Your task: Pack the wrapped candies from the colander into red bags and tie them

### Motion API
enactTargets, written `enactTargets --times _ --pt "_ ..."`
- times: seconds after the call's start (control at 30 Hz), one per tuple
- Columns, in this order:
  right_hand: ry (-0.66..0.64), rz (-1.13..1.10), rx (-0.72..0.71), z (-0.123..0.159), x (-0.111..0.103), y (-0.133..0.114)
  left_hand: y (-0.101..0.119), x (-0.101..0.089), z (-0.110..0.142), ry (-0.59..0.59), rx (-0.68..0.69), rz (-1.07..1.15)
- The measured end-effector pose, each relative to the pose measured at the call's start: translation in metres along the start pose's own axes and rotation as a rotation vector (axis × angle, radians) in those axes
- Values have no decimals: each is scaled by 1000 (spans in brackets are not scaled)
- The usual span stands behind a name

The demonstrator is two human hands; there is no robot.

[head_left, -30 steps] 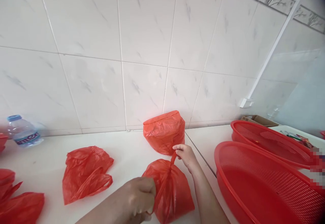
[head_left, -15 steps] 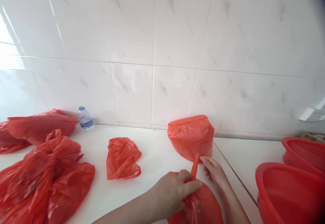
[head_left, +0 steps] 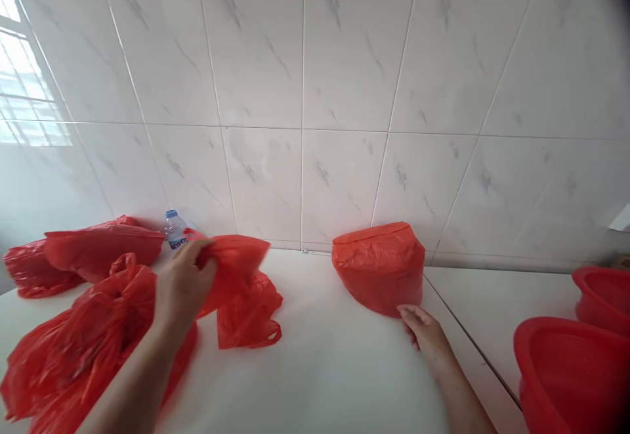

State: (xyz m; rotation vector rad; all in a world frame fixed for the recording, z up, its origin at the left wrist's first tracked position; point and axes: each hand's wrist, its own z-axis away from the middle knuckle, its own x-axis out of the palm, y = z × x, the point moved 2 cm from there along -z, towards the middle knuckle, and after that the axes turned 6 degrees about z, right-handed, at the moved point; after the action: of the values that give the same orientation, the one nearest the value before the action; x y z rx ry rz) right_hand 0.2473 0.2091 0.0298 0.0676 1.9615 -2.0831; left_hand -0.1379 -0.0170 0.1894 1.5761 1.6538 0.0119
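Observation:
My left hand [head_left: 183, 284] is closed on a red plastic bag [head_left: 237, 260] and holds it just above the white counter [head_left: 325, 368], blurred by motion. Under it lies another crumpled red bag [head_left: 252, 319]. My right hand [head_left: 423, 330] rests on the counter with its fingers loosely stretched and nothing in it. Its fingertips are right by the foot of a bulky red-wrapped bundle [head_left: 378, 266] that stands against the tiled wall.
A heap of red bags [head_left: 73, 342] lies at the front left, with more red bags [head_left: 93, 250] at the back left. A small water bottle [head_left: 174, 227] stands by the wall. Two red mesh baskets [head_left: 571, 368] [head_left: 603, 293] sit at the right.
My left hand has swung left across the counter with the red bag it was pressing on. My right hand has let go of the bag's handle. The view has turned left.

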Motion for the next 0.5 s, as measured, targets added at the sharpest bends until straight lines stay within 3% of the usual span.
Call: enactTargets --times 0.1,0.2,0.27,0.43,0.5 --pt "28 32 17 0 1 -1 -28 -9 -3 27 -113 -115" --pt "11 57 43 -1 1 -1 -36 -3 4 -71 -135 -197" --pt "6 69 44 -1 0 -1 -33 9 13 -223 -138 -163" --pt "11 116 -14 -3 -1 1 -24 51 48 -735 -155 90" --pt "16 133 -40 -3 0 2 -17 69 65 -866 -159 177"
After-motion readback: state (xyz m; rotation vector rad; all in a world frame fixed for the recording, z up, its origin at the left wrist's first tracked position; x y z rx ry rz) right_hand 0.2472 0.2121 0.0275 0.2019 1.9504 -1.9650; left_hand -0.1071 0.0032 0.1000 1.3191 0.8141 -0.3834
